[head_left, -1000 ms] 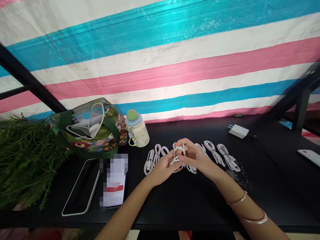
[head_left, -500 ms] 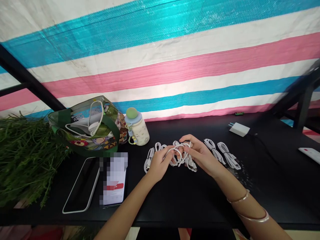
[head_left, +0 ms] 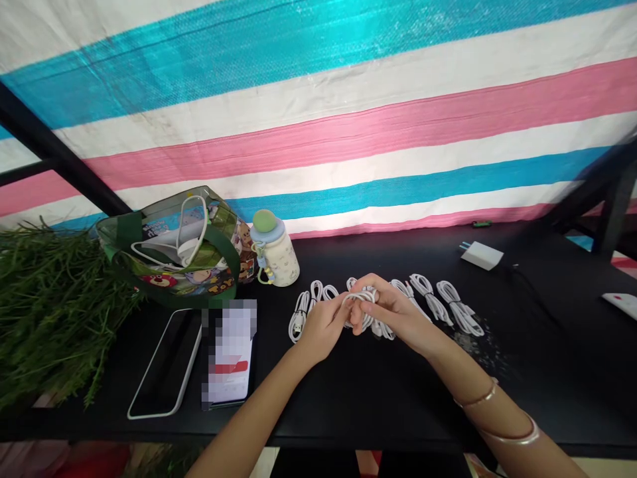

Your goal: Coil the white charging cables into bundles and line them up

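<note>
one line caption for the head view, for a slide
Left hand and right hand hold a coiled white cable over a black table, near bundled cables and a bottle.

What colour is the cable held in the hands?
The cable is white; the head view shows it best.

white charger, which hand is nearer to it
Right: the right hand is left of the white charger and nearer the camera; the left hand is farther left of it.

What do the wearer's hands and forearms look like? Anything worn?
Left hand and right hand: no gloves. Both visible forearms lack sleeves. The right forearm wears a thin shiny bracelet and, nearer the elbow, a shiny bangle.
</note>
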{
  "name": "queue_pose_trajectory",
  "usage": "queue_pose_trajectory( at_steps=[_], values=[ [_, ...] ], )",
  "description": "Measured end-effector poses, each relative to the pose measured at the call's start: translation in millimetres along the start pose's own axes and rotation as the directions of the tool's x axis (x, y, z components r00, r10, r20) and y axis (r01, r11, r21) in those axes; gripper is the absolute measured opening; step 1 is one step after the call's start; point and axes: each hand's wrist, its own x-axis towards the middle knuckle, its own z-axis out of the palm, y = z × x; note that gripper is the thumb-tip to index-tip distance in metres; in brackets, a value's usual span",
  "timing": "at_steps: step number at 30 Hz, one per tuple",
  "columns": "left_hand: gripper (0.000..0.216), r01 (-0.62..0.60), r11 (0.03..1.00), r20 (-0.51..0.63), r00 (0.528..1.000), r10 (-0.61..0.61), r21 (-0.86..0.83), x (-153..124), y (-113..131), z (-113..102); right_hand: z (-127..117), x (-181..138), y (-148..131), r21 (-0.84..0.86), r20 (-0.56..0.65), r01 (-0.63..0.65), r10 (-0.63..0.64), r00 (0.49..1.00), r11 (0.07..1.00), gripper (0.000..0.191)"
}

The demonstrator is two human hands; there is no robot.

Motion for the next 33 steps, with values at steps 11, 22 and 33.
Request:
queue_pose_trajectory(
  at_steps=[11, 22, 33],
  values=[
    [0.036, -0.02, 1.0, 0.049, 0.999, 0.021, -0.005, -1.1, -1.4, 2.8, 3.6, -4.6, -2.5, 0.041, 0.116, 0.006, -0.011, 0.993, 0.999, 0.028],
    [0.019, -0.095, 0.991, -0.118, 0.987, 0.106, 0.095, 2.1, -5.8, 4.7, 1.1, -3.0, -0.7, 0.059, 0.128, -0.008, 0.0, 0.992, 0.998, 0.029],
    [0.014, -0.349, 0.932, -0.367, 0.858, 0.359, 0.094, 3.1, -3.4, 1.2, -1.3, -2.4, -0.4, 0.1, 0.108, -0.026, 0.015, 0.994, 0.995, 0.021]
  ],
)
